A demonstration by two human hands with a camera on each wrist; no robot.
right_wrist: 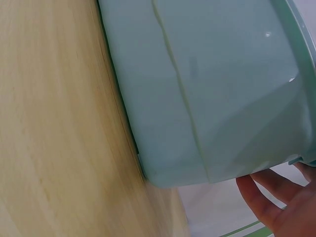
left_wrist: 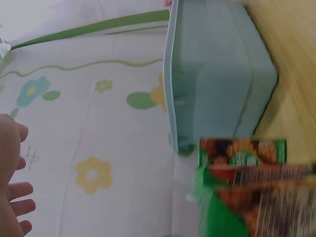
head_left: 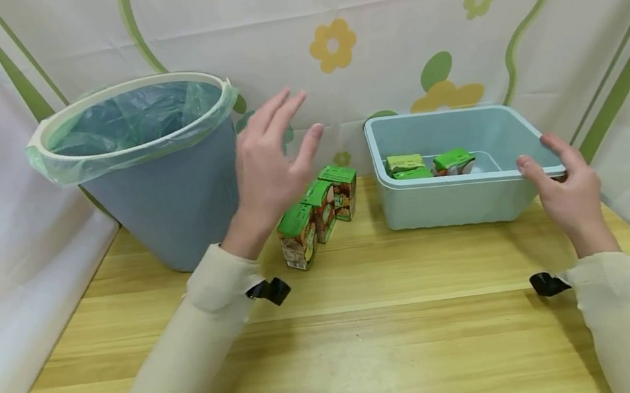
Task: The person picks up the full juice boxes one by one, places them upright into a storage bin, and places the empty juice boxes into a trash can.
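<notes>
My left hand (head_left: pixel 268 163) is raised in front of the blue-grey trash bin (head_left: pixel 170 197), fingers extended, nothing in them. Below and beside it, three small green-topped cartons (head_left: pixel 323 209) stand in a slanting row on the table; the left wrist view shows their printed sides (left_wrist: pixel 242 153) up close. With my right hand (head_left: pixel 571 194) I hold the light blue plastic tub (head_left: pixel 449 201) by its right front corner, thumb at the rim. Fingers of that hand (right_wrist: pixel 261 197) lie against the tub's outer end in the right wrist view. Inside the tub lie a few green cartons (head_left: pixel 454 160).
A pale green liner (head_left: pixel 130 125) hangs over the bin's white rim. The wooden table (head_left: pixel 361 351) stretches toward me. Behind everything hangs a white cloth (head_left: pixel 268 35) printed with flowers and green lines, and more white cloth closes off both sides.
</notes>
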